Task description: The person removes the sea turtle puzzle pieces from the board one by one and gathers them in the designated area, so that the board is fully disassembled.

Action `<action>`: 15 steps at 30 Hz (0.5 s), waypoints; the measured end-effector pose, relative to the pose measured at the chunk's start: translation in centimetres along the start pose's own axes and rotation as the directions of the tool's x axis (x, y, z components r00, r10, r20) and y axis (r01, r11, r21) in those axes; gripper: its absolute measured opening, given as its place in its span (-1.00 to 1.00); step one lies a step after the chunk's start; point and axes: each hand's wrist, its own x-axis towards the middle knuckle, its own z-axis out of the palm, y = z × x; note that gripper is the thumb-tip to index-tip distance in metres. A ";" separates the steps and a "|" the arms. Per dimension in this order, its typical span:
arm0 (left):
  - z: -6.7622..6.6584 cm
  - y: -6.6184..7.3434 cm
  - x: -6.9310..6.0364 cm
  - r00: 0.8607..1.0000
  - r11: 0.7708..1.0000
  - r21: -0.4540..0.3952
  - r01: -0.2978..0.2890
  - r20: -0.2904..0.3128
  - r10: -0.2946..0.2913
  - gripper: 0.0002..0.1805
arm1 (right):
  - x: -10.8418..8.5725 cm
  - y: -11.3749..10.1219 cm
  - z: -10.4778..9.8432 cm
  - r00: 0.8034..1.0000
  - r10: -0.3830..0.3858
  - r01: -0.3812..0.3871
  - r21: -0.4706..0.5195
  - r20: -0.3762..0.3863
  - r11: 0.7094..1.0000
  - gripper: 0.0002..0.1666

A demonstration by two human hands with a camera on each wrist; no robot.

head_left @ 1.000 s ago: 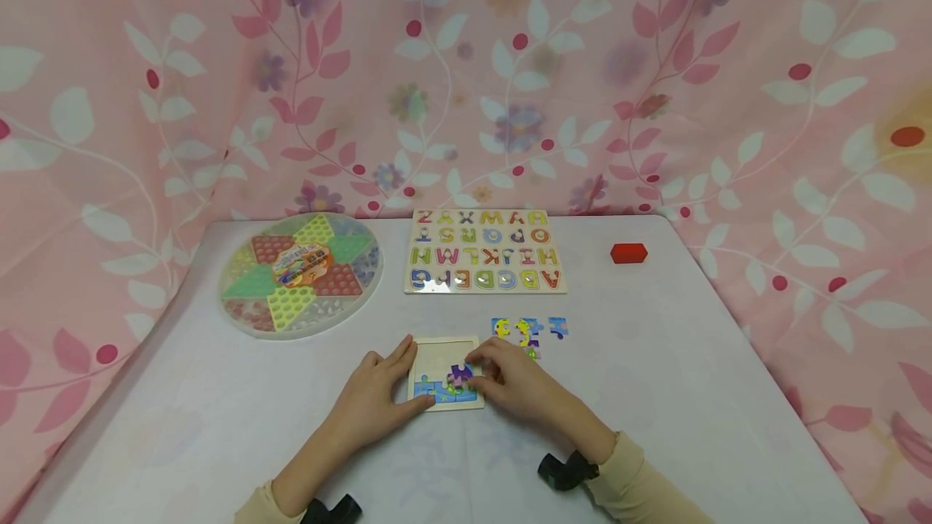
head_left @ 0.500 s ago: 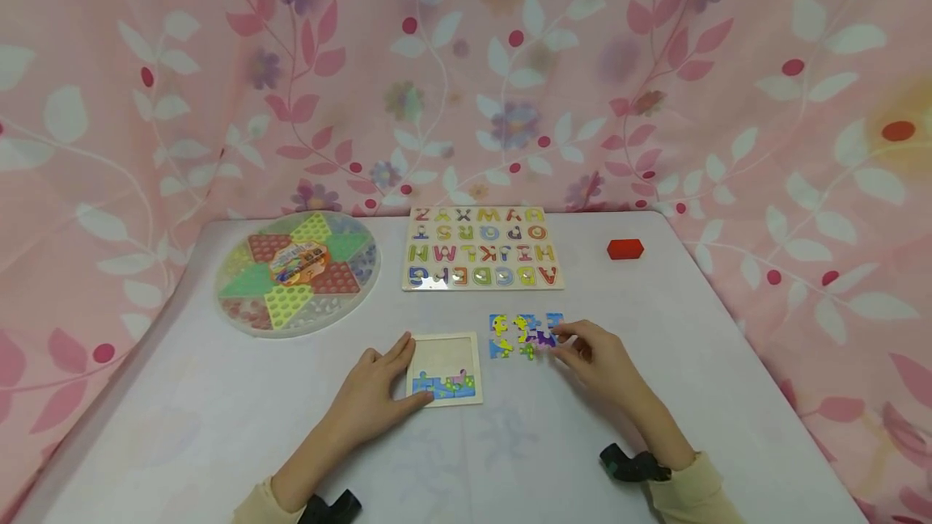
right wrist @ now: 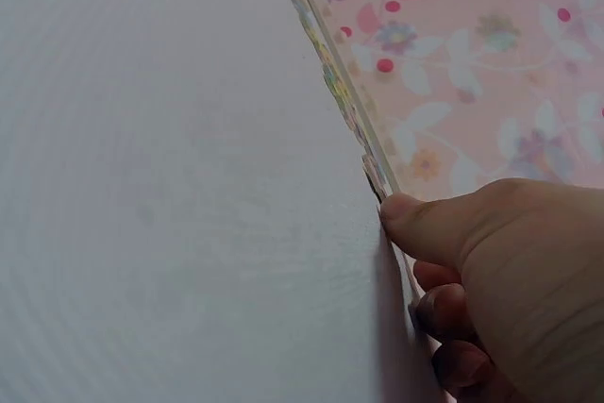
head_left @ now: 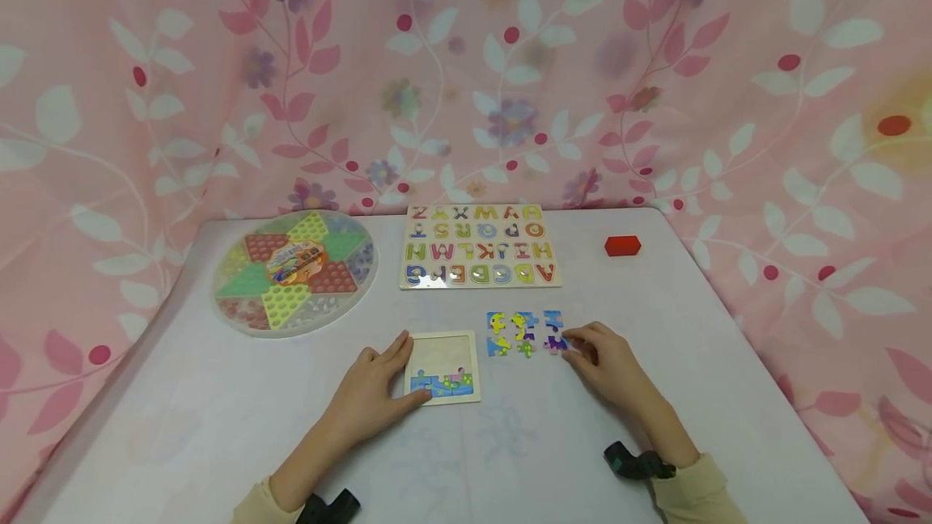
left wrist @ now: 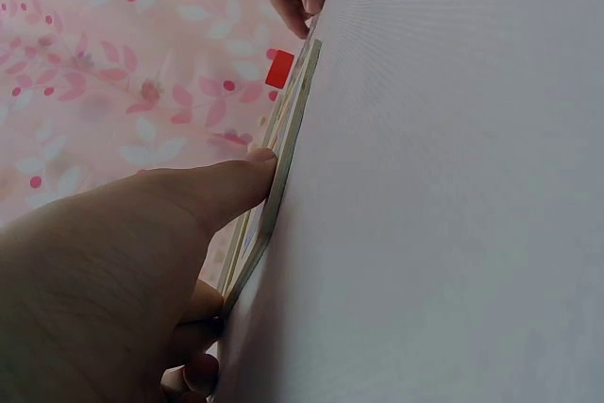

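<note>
My left hand (head_left: 374, 386) holds the lower left corner of a small wooden puzzle tray (head_left: 476, 370), thumb on the front edge and fingers along the left side. Blue joined pieces (head_left: 437, 385) fill the tray's lower part; bare wood shows above. To the right, my right hand (head_left: 607, 358) pinches a purple puzzle piece (head_left: 556, 343) at its right edge, low over the table. Beside it lie loose puzzle pieces (head_left: 497, 345), blue, yellow and green. In the right wrist view the thumb (right wrist: 415, 224) touches the piece's edge; much of it is hidden.
Behind the tray lies a wooden alphabet board (head_left: 480, 245). A round Chinese checkers set (head_left: 291, 273) lies to its left, a red hexagonal box (head_left: 622, 246) at the back right. A floral curtain (head_left: 466, 87) hangs behind the white table (head_left: 713, 395).
My right hand has moved from the tray to the loose pieces on the right, taking the purple piece out of the tray with it. The left hand stays on the tray.
</note>
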 end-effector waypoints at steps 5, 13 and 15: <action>0.0 -0.1 0.0 1.000 1.000 0.001 -0.001 0.001 0.001 0.02 | 0.3 0.1 0.5 1.000 0.022 -0.022 -0.005 -0.016 1.000 -0.63; 0.1 -0.1 0.1 1.000 1.000 0.007 -0.003 0.003 0.003 0.02 | 0.4 -0.1 0.6 0.999 0.034 -0.034 0.007 -0.027 0.999 -0.62; 0.1 -0.1 0.1 1.000 1.000 0.007 -0.004 0.004 0.004 0.02 | 0.3 -0.1 0.6 0.999 0.040 -0.040 0.009 -0.024 0.999 -0.61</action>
